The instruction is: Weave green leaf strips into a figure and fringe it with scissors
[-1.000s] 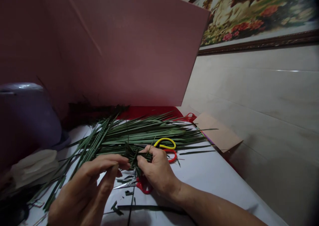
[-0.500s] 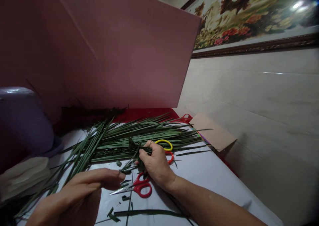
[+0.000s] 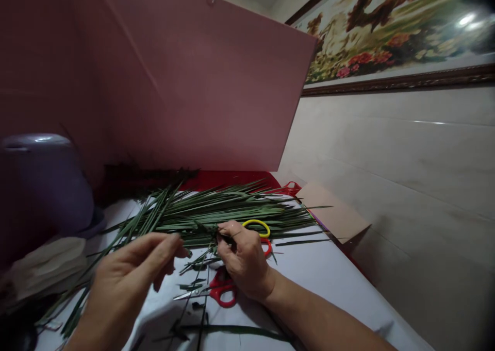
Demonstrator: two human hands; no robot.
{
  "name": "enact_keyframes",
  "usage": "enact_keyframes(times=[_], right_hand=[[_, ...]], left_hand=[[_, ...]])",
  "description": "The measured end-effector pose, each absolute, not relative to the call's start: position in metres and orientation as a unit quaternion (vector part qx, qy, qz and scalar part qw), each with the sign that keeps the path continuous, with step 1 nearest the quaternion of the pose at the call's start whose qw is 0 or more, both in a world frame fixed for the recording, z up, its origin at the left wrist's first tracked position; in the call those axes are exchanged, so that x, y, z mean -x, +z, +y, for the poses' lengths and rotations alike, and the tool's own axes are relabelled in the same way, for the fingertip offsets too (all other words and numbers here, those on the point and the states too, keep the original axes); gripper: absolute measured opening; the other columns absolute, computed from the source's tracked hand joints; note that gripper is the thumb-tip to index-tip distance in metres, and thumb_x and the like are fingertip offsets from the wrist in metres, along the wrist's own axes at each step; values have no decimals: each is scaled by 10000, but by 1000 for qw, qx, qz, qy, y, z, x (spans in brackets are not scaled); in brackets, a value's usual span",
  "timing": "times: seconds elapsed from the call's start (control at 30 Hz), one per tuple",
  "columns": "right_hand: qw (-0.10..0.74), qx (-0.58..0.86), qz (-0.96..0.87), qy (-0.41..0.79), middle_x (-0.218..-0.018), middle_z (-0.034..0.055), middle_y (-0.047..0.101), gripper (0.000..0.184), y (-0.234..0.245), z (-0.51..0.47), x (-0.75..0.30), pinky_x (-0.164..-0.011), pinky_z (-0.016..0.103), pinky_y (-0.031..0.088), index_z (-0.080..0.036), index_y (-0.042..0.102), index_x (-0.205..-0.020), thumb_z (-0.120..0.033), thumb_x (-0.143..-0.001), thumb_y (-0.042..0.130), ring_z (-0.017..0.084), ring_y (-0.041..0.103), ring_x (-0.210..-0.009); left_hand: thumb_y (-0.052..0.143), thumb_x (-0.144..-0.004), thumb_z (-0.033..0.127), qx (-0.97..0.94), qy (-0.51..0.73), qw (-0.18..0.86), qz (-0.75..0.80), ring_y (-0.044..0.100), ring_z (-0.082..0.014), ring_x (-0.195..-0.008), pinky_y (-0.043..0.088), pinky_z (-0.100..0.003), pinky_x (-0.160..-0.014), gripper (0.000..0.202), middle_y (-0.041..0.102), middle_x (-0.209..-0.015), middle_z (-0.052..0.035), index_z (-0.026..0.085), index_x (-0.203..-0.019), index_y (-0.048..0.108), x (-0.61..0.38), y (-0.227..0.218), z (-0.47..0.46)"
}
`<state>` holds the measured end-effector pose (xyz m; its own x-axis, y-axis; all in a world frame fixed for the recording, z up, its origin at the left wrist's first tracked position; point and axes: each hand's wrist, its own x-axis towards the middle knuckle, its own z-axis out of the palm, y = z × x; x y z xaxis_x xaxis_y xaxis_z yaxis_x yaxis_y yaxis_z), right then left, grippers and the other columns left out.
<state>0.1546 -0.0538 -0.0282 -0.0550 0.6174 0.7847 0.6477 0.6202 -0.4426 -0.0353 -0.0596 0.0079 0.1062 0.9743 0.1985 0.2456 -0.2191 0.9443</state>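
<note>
My right hand is closed round a bunch of dark green leaf strips, folded or knotted where they leave my fingertips. To its left, my left hand hovers over the table, fingers loosely bent and slightly blurred, with nothing visible in them. Red-handled scissors lie below my right hand, blades pointing left. Behind that hand, a yellow loop handle and a red loop handle show; their blades are hidden. A large pile of long green leaves spreads across the table behind both hands.
Leaf scraps and a long strip lie on the white table covering. A purple container and a pale cloth or bag are at the left. A pink panel rises behind; brown cardboard leans at the right.
My left hand has risen slightly, and its fingers have turned and curled more. My right hand keeps hold of the leaf strips, its wrist slightly turned. The whole view has shifted a little.
</note>
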Motion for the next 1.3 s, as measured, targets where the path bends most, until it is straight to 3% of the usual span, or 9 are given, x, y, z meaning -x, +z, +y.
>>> enact_keyframes(times=[0.17, 0.33, 0.47, 0.63, 0.73, 0.87, 1.03, 1.3], right_hand=[[466, 407, -785, -35, -887, 100, 649, 149, -27, -66, -151, -708, 287, 484, -150, 543, -900, -131, -793, 440, 180, 613, -785], [452, 357, -816, -45, -960, 124, 643, 157, -23, -75, -149, -749, 317, 495, -143, 530, -926, -126, -793, 448, 197, 608, -899], [506, 342, -790, -48, -1051, 139, 609, 265, -19, -81, -149, -800, 341, 485, -148, 505, -1015, -128, -750, 496, 211, 556, -1034], [530, 327, -780, -66, -1059, 130, 602, 279, -16, -87, -150, -810, 362, 475, -156, 499, -1040, -191, -763, 506, 209, 564, -999], [529, 316, -784, -82, -1051, 122, 615, 255, -13, -91, -150, -808, 357, 471, -157, 510, -1027, -213, -779, 509, 196, 581, -963], [522, 313, -784, -118, -1027, 116, 640, 217, -9, -95, -151, -799, 338, 477, -151, 533, -1019, -232, -823, 484, 190, 594, -960], [527, 286, -787, -145, -990, 110, 657, 209, -4, -97, -150, -764, 309, 490, -123, 549, -1033, -211, -865, 461, 174, 606, -926], [525, 246, -797, -170, -991, 124, 650, 246, -1, -94, -151, -724, 299, 517, -75, 538, -1078, -152, -871, 429, 182, 602, -925]], left_hand=[[572, -719, 489, -608, 327, 560, 458, 384, -101, -465, 277, -215, -427, 368, 522, -514, 6, 141, -639, 662, 17, 7, -53], [621, -725, 299, -579, 336, 641, 377, 455, -118, -539, 335, -223, -498, 214, 581, -573, -23, 127, -599, 637, 17, -1, -55], [599, -755, 259, -595, 411, 600, 341, 462, -122, -590, 382, -226, -560, 148, 544, -596, 12, 165, -647, 638, 19, -1, -61], [650, -708, 229, -657, 465, 488, 338, 524, -141, -628, 431, -214, -583, 55, 593, -627, 22, 241, -733, 697, 22, 0, -67], [657, -677, 150, -705, 496, 406, 302, 560, -142, -634, 459, -206, -602, 204, 631, -653, 34, 303, -799, 712, 22, 4, -71], [639, -673, 106, -744, 506, 336, 278, 589, -138, -590, 488, -203, -575, 249, 657, -657, 28, 304, -804, 716, 22, 4, -73], [623, -702, 150, -762, 498, 327, 255, 604, -178, -683, 510, -259, -632, 186, 671, -735, -15, 260, -821, 713, 26, -2, -69], [665, -668, 255, -752, 451, 379, 297, 561, -164, -583, 491, -252, -556, 91, 615, -600, -14, 230, -586, 697, 20, 6, -71]])
